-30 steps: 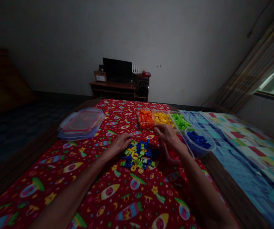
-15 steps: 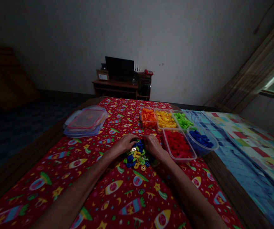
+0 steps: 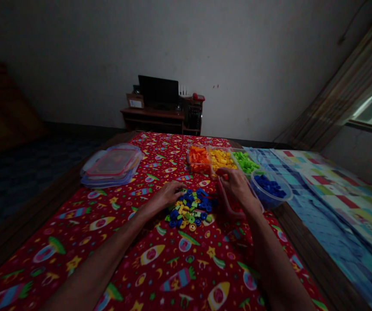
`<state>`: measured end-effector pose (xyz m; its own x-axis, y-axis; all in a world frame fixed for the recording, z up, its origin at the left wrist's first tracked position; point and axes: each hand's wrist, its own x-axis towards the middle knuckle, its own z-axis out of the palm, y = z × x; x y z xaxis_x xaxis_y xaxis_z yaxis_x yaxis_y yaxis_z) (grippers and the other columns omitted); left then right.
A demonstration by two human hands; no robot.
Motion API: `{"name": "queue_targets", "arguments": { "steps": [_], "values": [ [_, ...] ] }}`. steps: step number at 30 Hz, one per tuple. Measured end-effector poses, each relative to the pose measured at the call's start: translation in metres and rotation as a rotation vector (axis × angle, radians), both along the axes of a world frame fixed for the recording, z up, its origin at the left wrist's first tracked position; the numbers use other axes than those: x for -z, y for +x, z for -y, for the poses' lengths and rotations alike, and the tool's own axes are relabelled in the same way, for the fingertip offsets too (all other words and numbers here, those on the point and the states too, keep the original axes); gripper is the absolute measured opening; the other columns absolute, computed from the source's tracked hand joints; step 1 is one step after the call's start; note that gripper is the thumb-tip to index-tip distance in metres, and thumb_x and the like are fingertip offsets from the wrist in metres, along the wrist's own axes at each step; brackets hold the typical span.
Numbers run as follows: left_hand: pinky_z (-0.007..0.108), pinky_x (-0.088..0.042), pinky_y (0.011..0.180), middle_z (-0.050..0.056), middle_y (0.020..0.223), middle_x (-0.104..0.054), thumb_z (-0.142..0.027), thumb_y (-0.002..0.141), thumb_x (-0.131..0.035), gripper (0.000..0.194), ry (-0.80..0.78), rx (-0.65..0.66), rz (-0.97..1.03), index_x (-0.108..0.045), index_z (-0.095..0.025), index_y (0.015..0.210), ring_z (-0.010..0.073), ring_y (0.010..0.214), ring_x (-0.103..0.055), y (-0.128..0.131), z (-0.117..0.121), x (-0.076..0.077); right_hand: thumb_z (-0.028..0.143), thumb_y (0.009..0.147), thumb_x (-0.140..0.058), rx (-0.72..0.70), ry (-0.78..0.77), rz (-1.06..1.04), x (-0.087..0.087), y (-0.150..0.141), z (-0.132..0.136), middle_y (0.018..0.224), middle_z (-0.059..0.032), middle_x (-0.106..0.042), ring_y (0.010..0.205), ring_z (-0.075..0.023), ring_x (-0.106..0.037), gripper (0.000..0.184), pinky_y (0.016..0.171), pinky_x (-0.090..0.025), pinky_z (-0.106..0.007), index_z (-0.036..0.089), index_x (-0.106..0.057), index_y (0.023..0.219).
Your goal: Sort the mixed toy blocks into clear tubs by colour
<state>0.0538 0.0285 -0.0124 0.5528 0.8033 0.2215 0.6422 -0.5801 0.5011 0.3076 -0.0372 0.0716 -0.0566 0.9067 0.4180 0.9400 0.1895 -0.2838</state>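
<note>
Two bare hands work over one surface covered by a red, rocket-printed cloth [image 3: 134,242]. The left hand [image 3: 170,194] is at the far left edge of one mixed pile [image 3: 189,209] of small blue, green and yellow pieces, too many to count. Its fingers are loosely bent; whether they pinch anything cannot be told. The right hand [image 3: 236,183] hovers over the red-piece container [image 3: 237,214], fingers curled, their grip unclear.

Five open containers stand close together on the right, one colour in each: the orange-piece container [image 3: 189,162], the yellow-piece container [image 3: 214,176] and the green-piece container [image 3: 260,165] in a far row, the red one nearer, and one round blue-piece container [image 3: 270,204] beside it. One stack of clear lids [image 3: 112,166], its count unclear, lies on the left. Beyond are one black monitor [image 3: 159,91], one cardboard box [image 3: 135,101] and one red telephone [image 3: 198,97].
</note>
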Motion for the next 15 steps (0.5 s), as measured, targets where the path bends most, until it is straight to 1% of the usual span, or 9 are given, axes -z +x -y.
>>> {"name": "queue_targets", "arguments": {
  "steps": [2, 5, 8, 10, 12, 13, 15],
  "values": [
    [0.03, -0.049, 0.087, 0.007, 0.107, -0.069, -0.026, 0.082, -0.058, 0.028, 0.0, 0.001, -0.006, -0.067, -0.019, 0.107, 0.0199, 0.098, -0.063, 0.001, -0.001, 0.001, 0.019, 0.085, -0.05, 0.069, 0.019, -0.009, 0.002, 0.016, -0.003, 0.099, -0.0121, -0.071, 0.089, -0.0221, -0.064, 0.028, 0.081, -0.046, -0.031, 0.015, -0.068, 0.105],
    [0.031, -0.049, 0.087, 0.008, 0.107, -0.07, -0.025, 0.081, -0.059, 0.027, 0.014, -0.009, 0.001, -0.067, -0.018, 0.106, 0.0206, 0.098, -0.064, 0.001, -0.002, 0.001, 0.017, 0.083, -0.05, 0.15, 0.02, -0.005, 0.01, 0.036, -0.006, 0.099, -0.0131, -0.071, 0.09, -0.0237, -0.064, 0.029, 0.083, -0.046, -0.034, 0.014, -0.068, 0.105],
    [0.032, -0.049, 0.087, 0.009, 0.107, -0.069, -0.024, 0.079, -0.059, 0.028, 0.007, -0.009, -0.003, -0.068, -0.017, 0.105, 0.0214, 0.098, -0.064, 0.001, -0.002, -0.001, 0.016, 0.083, -0.048, 0.197, 0.101, -0.01, 0.013, 0.046, -0.006, 0.098, -0.0152, -0.07, 0.09, -0.0253, -0.063, 0.032, 0.084, -0.046, -0.038, 0.011, -0.066, 0.109],
    [0.032, -0.05, 0.087, 0.008, 0.106, -0.07, -0.024, 0.078, -0.059, 0.028, -0.006, -0.006, -0.006, -0.068, -0.018, 0.104, 0.021, 0.096, -0.064, 0.001, -0.002, -0.005, 0.019, 0.085, -0.048, 0.179, 0.186, -0.032, 0.01, 0.046, -0.003, 0.097, -0.0145, -0.07, 0.093, -0.0251, -0.062, 0.031, 0.087, -0.044, -0.039, 0.013, -0.065, 0.11],
    [0.031, -0.05, 0.086, 0.007, 0.104, -0.07, -0.025, 0.078, -0.059, 0.027, -0.018, -0.005, -0.006, -0.069, -0.019, 0.103, 0.0204, 0.095, -0.064, 0.001, 0.0, -0.009, 0.021, 0.085, -0.048, 0.134, 0.214, -0.06, 0.005, 0.039, 0.0, 0.096, -0.0132, -0.07, 0.093, -0.0241, -0.062, 0.029, 0.087, -0.044, -0.038, 0.014, -0.065, 0.108],
    [0.03, -0.05, 0.085, 0.007, 0.104, -0.071, -0.026, 0.079, -0.058, 0.027, -0.025, -0.006, -0.009, -0.069, -0.018, 0.102, 0.0204, 0.094, -0.064, 0.001, 0.001, -0.011, 0.022, 0.086, -0.048, 0.112, 0.198, -0.072, 0.001, 0.033, 0.001, 0.095, -0.0128, -0.07, 0.091, -0.0234, -0.062, 0.028, 0.086, -0.044, -0.037, 0.014, -0.066, 0.106],
    [0.03, -0.05, 0.084, 0.008, 0.103, -0.071, -0.027, 0.079, -0.057, 0.028, -0.04, -0.008, -0.026, -0.069, -0.017, 0.101, 0.021, 0.094, -0.064, 0.002, 0.003, -0.015, 0.021, 0.087, -0.048, 0.063, 0.12, -0.079, -0.005, 0.018, 0.004, 0.09, -0.0119, -0.071, 0.084, -0.0214, -0.063, 0.027, 0.08, -0.044, -0.033, 0.015, -0.068, 0.103]
  ]
}}
